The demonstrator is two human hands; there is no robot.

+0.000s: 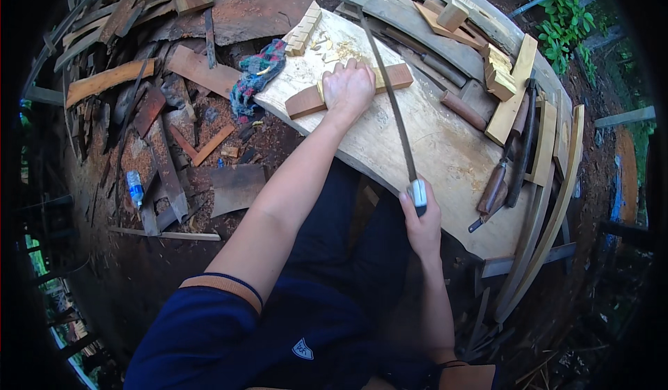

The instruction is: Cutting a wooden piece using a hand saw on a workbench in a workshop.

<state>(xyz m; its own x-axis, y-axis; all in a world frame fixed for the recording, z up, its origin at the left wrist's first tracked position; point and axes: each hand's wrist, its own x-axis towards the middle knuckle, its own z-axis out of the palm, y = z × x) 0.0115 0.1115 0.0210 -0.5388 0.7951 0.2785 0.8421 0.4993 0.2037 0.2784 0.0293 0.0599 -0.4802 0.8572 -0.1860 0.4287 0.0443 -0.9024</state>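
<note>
My left hand (349, 87) is closed over the middle of a reddish-brown wooden bar (396, 77), pressing it onto the pale workbench top (376, 136). A bit of lighter yellow wood shows beside my fingers; most of it is hidden. My right hand (423, 224) grips the white-and-dark handle of a handsaw (398, 115) near the bench's front edge. Its long thin blade points away from me and crosses the bar near its right end. Whether the teeth touch the wood I cannot tell.
A notched wooden block (303, 29) and shavings lie at the bench's far end, by a plaid cloth (256, 77). On the right are chisel-like tools (492, 188), a dark curved tool (527, 139) and stacked boards (511, 87). Scrap wood and a plastic bottle (135, 188) litter the left ground.
</note>
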